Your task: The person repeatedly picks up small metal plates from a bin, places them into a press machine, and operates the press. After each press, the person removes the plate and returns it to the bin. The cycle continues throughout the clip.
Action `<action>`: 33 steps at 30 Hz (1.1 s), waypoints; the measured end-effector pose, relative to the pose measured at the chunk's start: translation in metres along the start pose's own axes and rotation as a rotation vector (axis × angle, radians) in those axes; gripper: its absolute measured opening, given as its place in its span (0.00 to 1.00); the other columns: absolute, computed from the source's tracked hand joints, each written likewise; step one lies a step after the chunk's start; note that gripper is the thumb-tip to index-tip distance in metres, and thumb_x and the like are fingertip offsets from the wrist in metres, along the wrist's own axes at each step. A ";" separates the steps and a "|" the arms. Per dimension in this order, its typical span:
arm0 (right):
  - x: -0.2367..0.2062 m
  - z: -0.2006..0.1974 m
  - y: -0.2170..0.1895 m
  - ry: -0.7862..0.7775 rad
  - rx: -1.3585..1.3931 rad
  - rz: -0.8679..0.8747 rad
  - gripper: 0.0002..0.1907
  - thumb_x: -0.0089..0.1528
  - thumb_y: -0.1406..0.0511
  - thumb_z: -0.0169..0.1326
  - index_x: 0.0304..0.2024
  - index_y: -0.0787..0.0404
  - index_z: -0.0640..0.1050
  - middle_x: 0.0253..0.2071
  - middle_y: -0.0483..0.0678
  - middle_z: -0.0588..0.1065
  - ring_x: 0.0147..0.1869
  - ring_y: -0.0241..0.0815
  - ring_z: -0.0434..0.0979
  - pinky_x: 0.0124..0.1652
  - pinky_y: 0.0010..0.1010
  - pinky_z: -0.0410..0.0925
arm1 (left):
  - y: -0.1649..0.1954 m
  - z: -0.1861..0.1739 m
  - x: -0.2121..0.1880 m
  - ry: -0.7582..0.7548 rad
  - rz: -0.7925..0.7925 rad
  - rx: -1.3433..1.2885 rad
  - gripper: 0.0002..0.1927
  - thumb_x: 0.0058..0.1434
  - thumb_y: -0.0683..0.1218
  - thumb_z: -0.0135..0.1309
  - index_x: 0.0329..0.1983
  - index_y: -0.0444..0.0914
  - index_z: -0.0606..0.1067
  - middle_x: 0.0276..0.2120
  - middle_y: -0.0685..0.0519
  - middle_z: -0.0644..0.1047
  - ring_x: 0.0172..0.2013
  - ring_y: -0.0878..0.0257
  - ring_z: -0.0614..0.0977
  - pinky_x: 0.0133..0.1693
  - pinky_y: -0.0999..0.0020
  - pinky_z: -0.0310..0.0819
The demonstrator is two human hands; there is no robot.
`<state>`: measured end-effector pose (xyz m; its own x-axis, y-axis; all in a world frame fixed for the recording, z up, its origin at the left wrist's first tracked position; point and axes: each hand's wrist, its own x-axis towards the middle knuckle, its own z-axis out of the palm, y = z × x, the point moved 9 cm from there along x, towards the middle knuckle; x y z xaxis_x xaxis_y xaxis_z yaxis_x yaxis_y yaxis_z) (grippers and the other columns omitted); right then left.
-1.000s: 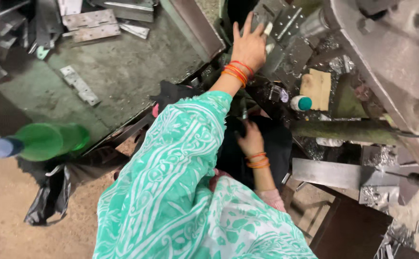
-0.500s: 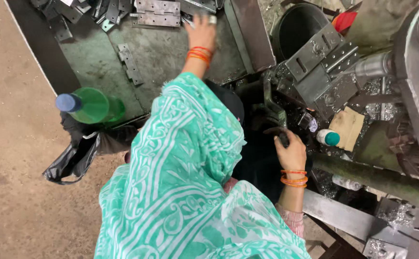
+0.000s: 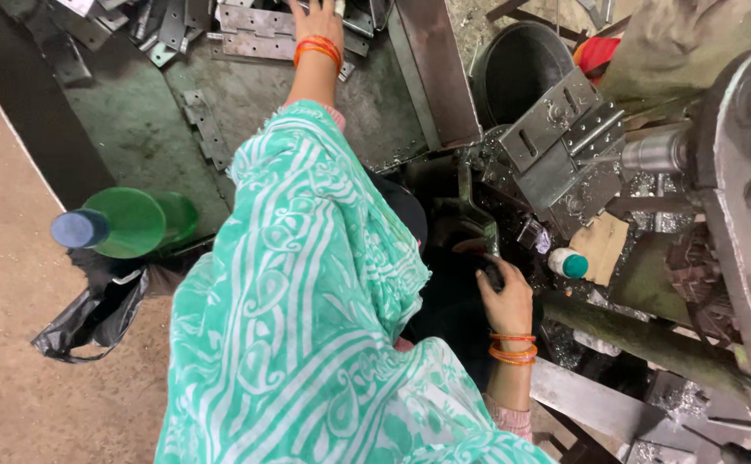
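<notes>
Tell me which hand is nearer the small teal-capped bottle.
Right. The right hand rests just left of the teal-capped bottle, close beside it; the left hand reaches far away onto the metal hinge plates at the top.

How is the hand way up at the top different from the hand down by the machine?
The left hand is stretched far out, resting on flat grey metal plates on the green bench. The right hand stays close in, bent at the wrist, its fingers curled over something small and dark I cannot make out. The left arm is draped in green-and-white patterned cloth; the right forearm is bare. Both wrists wear orange bangles.
</notes>
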<state>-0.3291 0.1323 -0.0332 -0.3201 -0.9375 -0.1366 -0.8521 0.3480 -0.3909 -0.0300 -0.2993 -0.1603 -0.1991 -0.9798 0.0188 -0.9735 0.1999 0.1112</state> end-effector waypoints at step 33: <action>-0.046 0.038 0.043 0.056 -0.085 0.126 0.24 0.57 0.56 0.59 0.56 0.51 0.78 0.52 0.55 0.76 0.55 0.59 0.77 0.51 0.49 0.72 | 0.034 -0.020 -0.278 -0.095 0.056 -0.323 0.24 0.49 0.50 0.67 0.48 0.38 0.76 0.52 0.44 0.72 0.51 0.40 0.76 0.48 0.45 0.76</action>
<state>-0.3356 0.1905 -0.0781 -0.4473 -0.8852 -0.1273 -0.8349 0.4644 -0.2953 -0.0059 -0.0206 -0.1418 -0.2759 -0.9595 -0.0568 -0.8777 0.2274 0.4218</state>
